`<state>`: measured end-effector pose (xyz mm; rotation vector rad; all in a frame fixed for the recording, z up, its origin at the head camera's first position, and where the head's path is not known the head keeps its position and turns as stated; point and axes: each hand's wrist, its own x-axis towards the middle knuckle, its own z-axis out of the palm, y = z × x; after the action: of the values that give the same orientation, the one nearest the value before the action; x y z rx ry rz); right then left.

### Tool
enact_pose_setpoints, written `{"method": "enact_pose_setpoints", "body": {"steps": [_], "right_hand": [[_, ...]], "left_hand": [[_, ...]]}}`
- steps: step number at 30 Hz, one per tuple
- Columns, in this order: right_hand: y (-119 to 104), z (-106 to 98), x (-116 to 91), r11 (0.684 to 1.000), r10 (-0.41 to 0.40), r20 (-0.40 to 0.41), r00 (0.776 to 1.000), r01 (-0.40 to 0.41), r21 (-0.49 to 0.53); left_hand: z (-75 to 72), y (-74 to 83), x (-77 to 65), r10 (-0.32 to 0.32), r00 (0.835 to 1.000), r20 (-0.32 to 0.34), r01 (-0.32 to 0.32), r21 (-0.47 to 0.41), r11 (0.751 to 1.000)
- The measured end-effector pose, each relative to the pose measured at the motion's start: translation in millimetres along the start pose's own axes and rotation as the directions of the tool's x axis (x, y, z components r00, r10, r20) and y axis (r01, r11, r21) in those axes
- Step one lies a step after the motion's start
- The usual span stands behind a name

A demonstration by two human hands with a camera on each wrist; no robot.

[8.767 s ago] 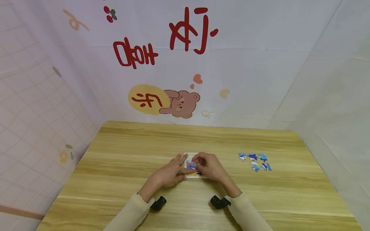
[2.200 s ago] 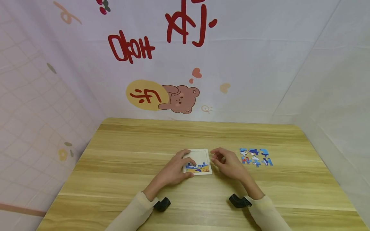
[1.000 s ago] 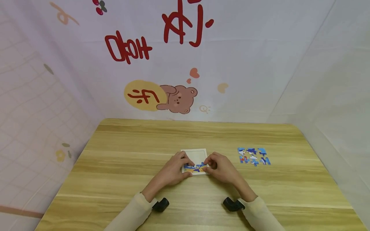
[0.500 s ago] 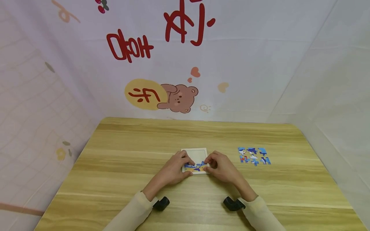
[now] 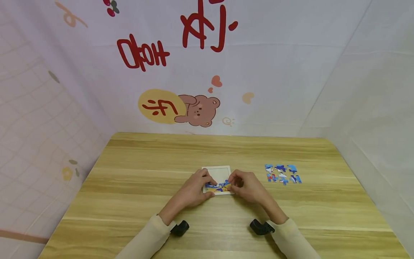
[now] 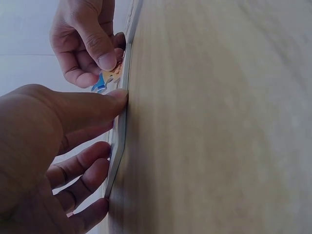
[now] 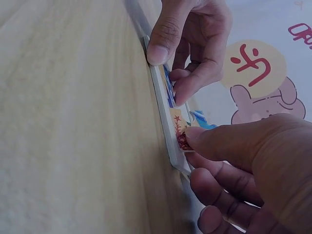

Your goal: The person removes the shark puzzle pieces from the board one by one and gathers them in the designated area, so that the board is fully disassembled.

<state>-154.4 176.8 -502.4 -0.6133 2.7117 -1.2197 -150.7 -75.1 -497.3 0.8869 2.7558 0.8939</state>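
Observation:
A small square puzzle tray (image 5: 218, 174) with a white rim lies on the table, its near part filled with blue and yellow puzzle pieces. My left hand (image 5: 194, 187) holds the tray at its left side, thumb on the near edge and fingers over the rim and laid pieces. At the right corner, my right hand (image 5: 248, 186) pinches a yellow-and-blue puzzle piece (image 6: 111, 77) with red coral on it. The right wrist view shows this piece tilted, its blue end raised above the tray; the right thumb covers part of it.
Several loose puzzle pieces (image 5: 282, 176), mostly blue, lie in two rows to the right of the tray. A light wood table (image 5: 161, 154) carries everything, with a printed cloth wall (image 5: 275, 72) behind it. Black wrist devices (image 5: 179, 228) sit at both cuffs.
The right hand came from beside the tray to its right corner and now pinches the corner piece there. A red-marked piece, absent earlier, lies among the loose ones. The left hand stays nearly still lately.

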Motion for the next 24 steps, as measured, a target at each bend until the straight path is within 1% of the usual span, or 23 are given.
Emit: {"method": "enact_pose_setpoints", "body": {"steps": [7,11,13,18,22,24], "right_hand": [[1,-1,0,1.000,-0.004,0.019,1.000,0.004,0.024],[1,-5,0,0.999,-0.032,0.029,0.999,0.031,0.027],[2,-8,0,0.999,-0.035,0.020,0.999,0.034,0.029],[9,-15,-6,0.999,0.005,-0.013,1.000,-0.004,0.045],[17,-22,-13,0.998,0.039,-0.017,0.999,-0.038,0.041],[20,-28,-17,0.999,0.043,-0.030,0.999,-0.042,0.030]], "left_hand": [[1.7,-2.8,0.1,-0.015,1.000,0.013,0.015,0.012,1.000],[0.7,-3.5,-0.6,-0.026,1.000,0.012,0.026,0.012,1.000],[-0.1,-3.8,-1.1,-0.018,1.000,0.008,0.018,0.013,1.000],[0.9,-4.8,-2.7,0.014,1.000,-0.001,-0.014,0.022,1.000],[1.4,-4.3,-3.2,0.015,1.000,0.002,-0.015,0.022,1.000],[0.2,-3.4,-3.0,0.010,1.000,0.003,-0.010,0.019,1.000]]}}
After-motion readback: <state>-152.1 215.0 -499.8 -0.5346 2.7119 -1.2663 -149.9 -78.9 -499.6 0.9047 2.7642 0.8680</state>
